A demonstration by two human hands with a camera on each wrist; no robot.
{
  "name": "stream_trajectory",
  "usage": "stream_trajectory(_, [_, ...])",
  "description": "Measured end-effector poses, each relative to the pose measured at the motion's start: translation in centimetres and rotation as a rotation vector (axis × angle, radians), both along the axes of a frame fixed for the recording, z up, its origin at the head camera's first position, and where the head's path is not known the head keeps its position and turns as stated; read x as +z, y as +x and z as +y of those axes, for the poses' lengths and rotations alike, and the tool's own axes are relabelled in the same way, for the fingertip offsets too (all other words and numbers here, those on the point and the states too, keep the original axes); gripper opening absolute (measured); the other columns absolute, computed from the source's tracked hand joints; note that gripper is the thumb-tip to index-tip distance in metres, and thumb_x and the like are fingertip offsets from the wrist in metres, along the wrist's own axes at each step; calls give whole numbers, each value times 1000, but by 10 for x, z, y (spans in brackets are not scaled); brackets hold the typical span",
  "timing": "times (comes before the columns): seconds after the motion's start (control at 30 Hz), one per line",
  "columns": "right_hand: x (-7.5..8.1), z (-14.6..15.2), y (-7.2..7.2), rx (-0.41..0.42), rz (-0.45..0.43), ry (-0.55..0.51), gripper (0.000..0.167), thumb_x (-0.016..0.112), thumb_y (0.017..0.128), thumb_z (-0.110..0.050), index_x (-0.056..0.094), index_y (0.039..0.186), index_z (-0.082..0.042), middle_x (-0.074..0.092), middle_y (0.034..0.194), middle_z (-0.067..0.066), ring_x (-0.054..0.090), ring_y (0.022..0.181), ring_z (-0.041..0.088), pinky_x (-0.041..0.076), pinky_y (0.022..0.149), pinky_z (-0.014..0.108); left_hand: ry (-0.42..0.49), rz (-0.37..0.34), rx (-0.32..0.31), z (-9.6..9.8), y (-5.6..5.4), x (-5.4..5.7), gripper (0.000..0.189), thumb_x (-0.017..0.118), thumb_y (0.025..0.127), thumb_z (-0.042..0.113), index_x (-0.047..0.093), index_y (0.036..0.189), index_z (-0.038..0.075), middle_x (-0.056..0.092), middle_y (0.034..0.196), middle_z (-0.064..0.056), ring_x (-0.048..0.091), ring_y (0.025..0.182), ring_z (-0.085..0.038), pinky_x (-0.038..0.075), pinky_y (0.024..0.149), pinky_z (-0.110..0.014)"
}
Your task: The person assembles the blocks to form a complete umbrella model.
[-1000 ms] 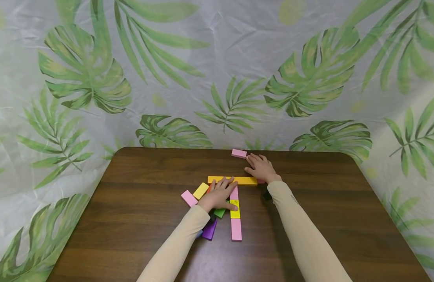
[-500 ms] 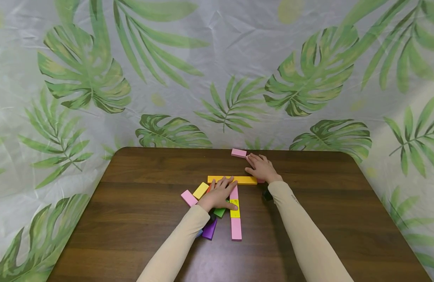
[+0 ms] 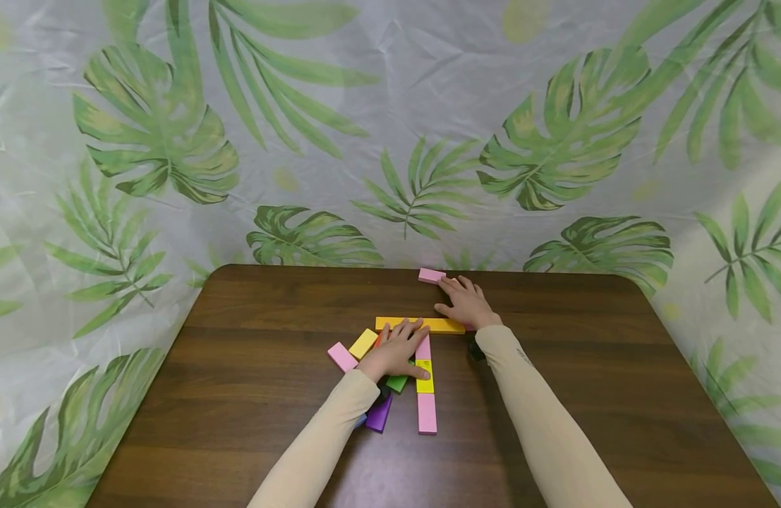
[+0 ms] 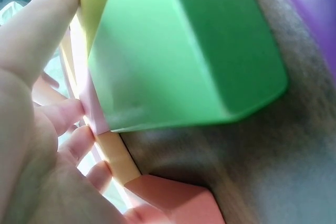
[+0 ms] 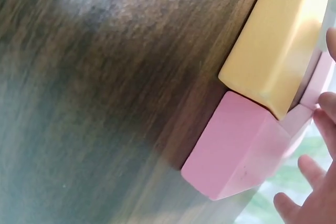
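My left hand (image 3: pixel 396 351) lies palm down with fingers spread over the blocks; its fingertips touch the long orange block (image 3: pixel 450 326) and the upper pink block (image 3: pixel 423 347). Its thumb is on the yellow block (image 3: pixel 425 385) in the same column, above a lower pink block (image 3: pixel 427 413). My right hand (image 3: pixel 468 302) reaches past the orange block, fingers extended, its fingertips at the far pink block (image 3: pixel 432 276). In the right wrist view, a pink block (image 5: pixel 231 145) abuts the orange block's end, with more pink blocks (image 5: pixel 317 80) beyond, partly behind the fingers.
Left of the column lie a green block (image 3: pixel 398 383), a purple block (image 3: pixel 379 415), a yellow block (image 3: pixel 362 343) and a pink block (image 3: pixel 342 356). A red block (image 4: pixel 184 198) and a blue one are mostly hidden. The wooden table's (image 3: pixel 269 303) back edge meets a leaf-patterned cloth (image 3: pixel 428 106).
My right hand has shifted slightly left, its fingertips now nearer the far pink block's right end. My left hand and the other blocks stay put.
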State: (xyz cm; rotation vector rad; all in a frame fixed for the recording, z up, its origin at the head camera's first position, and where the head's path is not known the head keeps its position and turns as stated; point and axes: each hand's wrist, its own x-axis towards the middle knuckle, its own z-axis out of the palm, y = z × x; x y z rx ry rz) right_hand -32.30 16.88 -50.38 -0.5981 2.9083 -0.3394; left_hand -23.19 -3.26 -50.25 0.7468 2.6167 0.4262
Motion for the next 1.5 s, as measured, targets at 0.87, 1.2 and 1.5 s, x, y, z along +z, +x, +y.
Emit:
stream_trajectory(0.87, [11, 41, 27, 89, 102, -270, 66, 59, 94, -32, 36, 145, 3, 33, 149, 23, 23, 136, 45, 15, 108, 61, -55, 6, 9, 5, 0, 5, 90, 70, 83, 49, 24, 153, 17, 15, 159, -3, 8, 145, -27, 4, 112, -54])
stream_trajectory(1.2, [8, 46, 49, 121, 104, -277, 63, 62, 93, -25, 38, 144, 4, 35, 147, 23, 25, 136, 45, 17, 107, 60, -59, 8, 12, 5, 1, 10, 89, 71, 82, 48, 26, 153, 17, 15, 159, -3, 10, 144, -29, 6, 112, -54])
stream_trajectory(1.5, [8, 40, 66, 144, 86, -260, 64, 64, 91, -27, 39, 144, 1, 35, 148, 20, 26, 137, 41, 20, 108, 57, -36, 22, 7, 5, 2, 11, 89, 71, 82, 48, 28, 152, 15, 16, 158, -5, 10, 144, -31, 7, 111, -55])
